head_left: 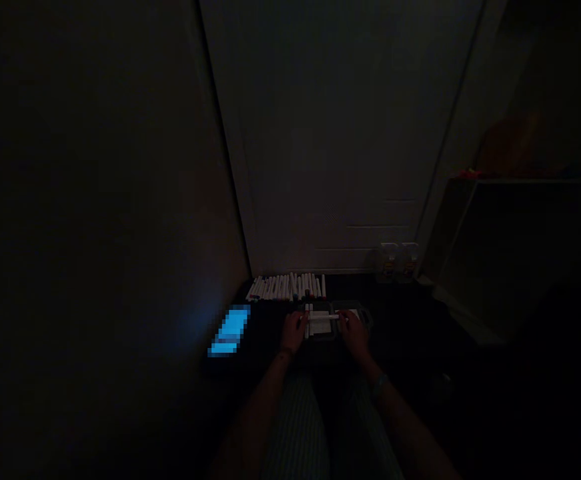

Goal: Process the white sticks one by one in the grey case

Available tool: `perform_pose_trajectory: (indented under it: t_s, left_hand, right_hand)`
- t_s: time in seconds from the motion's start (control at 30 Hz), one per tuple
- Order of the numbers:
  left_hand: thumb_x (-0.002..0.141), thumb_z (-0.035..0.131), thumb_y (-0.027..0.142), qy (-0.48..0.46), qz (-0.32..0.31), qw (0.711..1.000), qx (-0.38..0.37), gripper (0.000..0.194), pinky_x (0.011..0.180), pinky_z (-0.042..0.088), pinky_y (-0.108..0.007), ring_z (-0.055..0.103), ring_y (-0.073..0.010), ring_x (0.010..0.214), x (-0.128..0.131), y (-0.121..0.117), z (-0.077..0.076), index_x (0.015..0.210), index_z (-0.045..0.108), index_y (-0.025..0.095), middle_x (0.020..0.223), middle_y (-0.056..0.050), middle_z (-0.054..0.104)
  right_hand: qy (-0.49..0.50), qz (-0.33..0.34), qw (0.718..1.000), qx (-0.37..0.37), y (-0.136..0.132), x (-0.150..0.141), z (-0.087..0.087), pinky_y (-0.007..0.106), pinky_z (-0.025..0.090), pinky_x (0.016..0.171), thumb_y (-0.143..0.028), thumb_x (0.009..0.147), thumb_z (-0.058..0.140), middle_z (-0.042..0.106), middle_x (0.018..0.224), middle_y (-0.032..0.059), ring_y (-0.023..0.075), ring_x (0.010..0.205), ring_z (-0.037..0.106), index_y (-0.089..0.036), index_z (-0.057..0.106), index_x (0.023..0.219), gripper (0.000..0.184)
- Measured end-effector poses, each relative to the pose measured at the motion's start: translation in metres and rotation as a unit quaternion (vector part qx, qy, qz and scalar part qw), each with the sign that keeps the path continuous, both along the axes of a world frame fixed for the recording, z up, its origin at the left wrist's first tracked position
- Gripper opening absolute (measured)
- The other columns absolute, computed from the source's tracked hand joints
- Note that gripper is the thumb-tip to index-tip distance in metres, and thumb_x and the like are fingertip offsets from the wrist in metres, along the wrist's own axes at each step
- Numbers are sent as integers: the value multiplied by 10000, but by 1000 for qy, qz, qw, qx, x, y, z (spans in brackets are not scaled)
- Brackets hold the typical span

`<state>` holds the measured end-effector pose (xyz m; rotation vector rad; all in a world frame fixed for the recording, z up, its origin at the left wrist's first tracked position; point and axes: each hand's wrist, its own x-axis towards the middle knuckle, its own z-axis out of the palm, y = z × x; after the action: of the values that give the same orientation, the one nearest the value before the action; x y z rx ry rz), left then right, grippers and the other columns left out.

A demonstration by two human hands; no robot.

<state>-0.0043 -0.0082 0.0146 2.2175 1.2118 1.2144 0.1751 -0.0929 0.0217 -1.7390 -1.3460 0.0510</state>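
A white marker [328,317] lies level across an open clear plastic case [334,335], its ends at my two hands. My right hand [354,335] pinches its right end. My left hand [294,331] has its fingers closed around the left end, beside two upright-lying white markers [309,331] in the case's left half. White paper or card [321,327] shows in the case under the held marker. Darkness hides the fine detail of the fingertips.
Behind the case, a row of several white markers [285,288] with coloured ends lies on the dark table. A glowing phone-like screen [229,331], blurred, is at the left. Two clear packages [389,261] stand at the back right, near a pale panel [340,167].
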Motion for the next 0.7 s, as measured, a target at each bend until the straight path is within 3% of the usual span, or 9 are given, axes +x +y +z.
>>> perform_pose_trajectory:
  t_s: [0.3, 0.7]
  left_hand:
    - [840, 379, 308, -13, -19, 1000, -3, 259, 812, 394, -300, 521, -163, 875, 1, 1, -1, 871, 604, 183, 878, -49, 606]
    - [830, 394, 308, -23, -15, 999, 18, 253, 806, 398, -305, 537, -165, 861, 2, 0, 1, 852, 610, 178, 876, -51, 621]
  right_hand:
    - [5, 5, 1000, -7, 1, 1, 0, 229, 408, 678, -379, 864, 327, 615, 971, 17, 132, 783, 577, -229, 569, 998, 314]
    - [-10, 1, 1000, -4, 1, 2, -1, 230, 400, 739, -355, 873, 316, 607, 993, 34, 139, 880, 565, -218, 565, 1000, 312]
